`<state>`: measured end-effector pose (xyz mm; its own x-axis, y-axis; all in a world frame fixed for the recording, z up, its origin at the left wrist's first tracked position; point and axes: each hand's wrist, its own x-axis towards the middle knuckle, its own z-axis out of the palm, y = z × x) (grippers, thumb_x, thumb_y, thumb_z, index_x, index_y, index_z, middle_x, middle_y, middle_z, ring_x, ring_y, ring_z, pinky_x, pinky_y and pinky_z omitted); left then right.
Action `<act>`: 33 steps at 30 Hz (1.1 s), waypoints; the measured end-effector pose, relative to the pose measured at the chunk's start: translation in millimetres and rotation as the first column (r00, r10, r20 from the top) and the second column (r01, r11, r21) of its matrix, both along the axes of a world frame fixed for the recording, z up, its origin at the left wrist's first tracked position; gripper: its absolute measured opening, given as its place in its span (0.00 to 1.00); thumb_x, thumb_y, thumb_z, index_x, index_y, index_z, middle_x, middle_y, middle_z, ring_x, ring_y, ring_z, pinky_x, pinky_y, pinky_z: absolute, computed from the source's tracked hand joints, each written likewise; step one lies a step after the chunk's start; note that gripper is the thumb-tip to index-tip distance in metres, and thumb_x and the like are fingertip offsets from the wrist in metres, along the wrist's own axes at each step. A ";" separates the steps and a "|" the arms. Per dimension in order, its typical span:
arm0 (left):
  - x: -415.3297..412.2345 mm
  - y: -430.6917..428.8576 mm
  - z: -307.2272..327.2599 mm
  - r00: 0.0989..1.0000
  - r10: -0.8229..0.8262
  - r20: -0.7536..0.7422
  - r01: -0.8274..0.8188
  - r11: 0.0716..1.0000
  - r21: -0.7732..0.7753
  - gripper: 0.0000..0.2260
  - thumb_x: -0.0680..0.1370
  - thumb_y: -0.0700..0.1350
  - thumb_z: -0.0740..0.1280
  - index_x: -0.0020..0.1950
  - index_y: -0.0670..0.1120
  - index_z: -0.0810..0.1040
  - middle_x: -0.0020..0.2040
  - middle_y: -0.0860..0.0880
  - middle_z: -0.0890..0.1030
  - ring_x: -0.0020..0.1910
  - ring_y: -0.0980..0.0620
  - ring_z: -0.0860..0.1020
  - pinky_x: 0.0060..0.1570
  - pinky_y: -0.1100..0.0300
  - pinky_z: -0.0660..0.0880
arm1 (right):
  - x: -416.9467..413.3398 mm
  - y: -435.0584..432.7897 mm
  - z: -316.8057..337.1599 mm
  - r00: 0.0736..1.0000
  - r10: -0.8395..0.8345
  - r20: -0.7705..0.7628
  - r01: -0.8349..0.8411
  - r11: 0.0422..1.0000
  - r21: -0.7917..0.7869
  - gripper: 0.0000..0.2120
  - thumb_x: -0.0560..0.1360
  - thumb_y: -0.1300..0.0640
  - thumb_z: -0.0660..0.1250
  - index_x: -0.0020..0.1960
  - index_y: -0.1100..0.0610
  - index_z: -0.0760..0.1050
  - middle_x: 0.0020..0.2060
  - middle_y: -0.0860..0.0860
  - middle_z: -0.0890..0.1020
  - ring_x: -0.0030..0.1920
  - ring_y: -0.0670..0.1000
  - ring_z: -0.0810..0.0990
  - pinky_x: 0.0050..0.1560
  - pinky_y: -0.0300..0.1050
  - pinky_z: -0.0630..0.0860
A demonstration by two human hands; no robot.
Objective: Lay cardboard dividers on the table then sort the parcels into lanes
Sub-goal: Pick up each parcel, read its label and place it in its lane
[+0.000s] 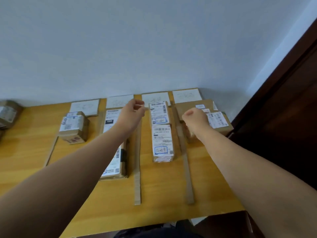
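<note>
Left hand (133, 111): fingers curled in, nothing visible in them, above the far end of a divider strip (137, 169).
Right hand (195, 117): bunched over a brown box (188, 106); I cannot tell whether it grips anything.
Between my hands: far parcel (158, 112) and near parcel (162, 143), end to end in one lane.
Under my left forearm: long parcel (112, 166).
Further left: small box (73, 127) on the counter (25, 152).

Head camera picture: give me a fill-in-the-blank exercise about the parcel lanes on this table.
___ white paper cards line the far edge of the yellow wooden table.
The lane between the two nearest cardboard divider strips holds ___ white-labelled parcels.
The leftmost lane holds only ___ brown cardboard box.
Missing words: four; two; one.
</note>
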<state>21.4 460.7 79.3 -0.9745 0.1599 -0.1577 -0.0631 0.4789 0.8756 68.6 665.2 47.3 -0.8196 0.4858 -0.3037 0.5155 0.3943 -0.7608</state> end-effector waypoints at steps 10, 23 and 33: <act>6.3 -162.1 7.3 0.983 0.184 -0.010 -0.183 0.979 0.094 0.09 0.80 0.45 0.62 0.60 0.49 0.72 0.53 0.49 0.78 0.51 0.50 0.79 0.51 0.53 0.76 | -23.2 -159.3 20.1 0.961 0.276 -0.008 -0.275 0.958 0.087 0.05 0.77 0.57 0.59 0.50 0.55 0.73 0.42 0.47 0.75 0.46 0.51 0.75 0.45 0.44 0.72; -3.7 -432.5 5.8 0.959 0.284 -0.011 -0.284 0.958 0.035 0.09 0.80 0.45 0.62 0.61 0.50 0.72 0.50 0.51 0.78 0.52 0.50 0.79 0.56 0.49 0.76 | -43.9 -453.1 5.4 0.924 0.378 -0.064 -0.378 0.926 0.014 0.08 0.78 0.56 0.59 0.53 0.57 0.75 0.48 0.51 0.79 0.50 0.53 0.78 0.51 0.49 0.76; -49.3 -531.4 -3.3 0.955 0.292 0.052 -0.293 0.956 0.008 0.09 0.80 0.46 0.62 0.61 0.51 0.71 0.53 0.49 0.77 0.53 0.50 0.79 0.60 0.46 0.75 | -95.9 -545.9 1.4 0.883 0.469 -0.018 -0.469 0.883 0.024 0.07 0.79 0.55 0.59 0.55 0.54 0.73 0.43 0.47 0.74 0.43 0.49 0.75 0.41 0.44 0.71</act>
<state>-28.0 -70.7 76.0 -0.9699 -0.1278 -0.2071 -0.2421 0.4193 0.8750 -27.4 119.3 48.8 -0.9595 0.0480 -0.2777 0.2500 0.5997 -0.7602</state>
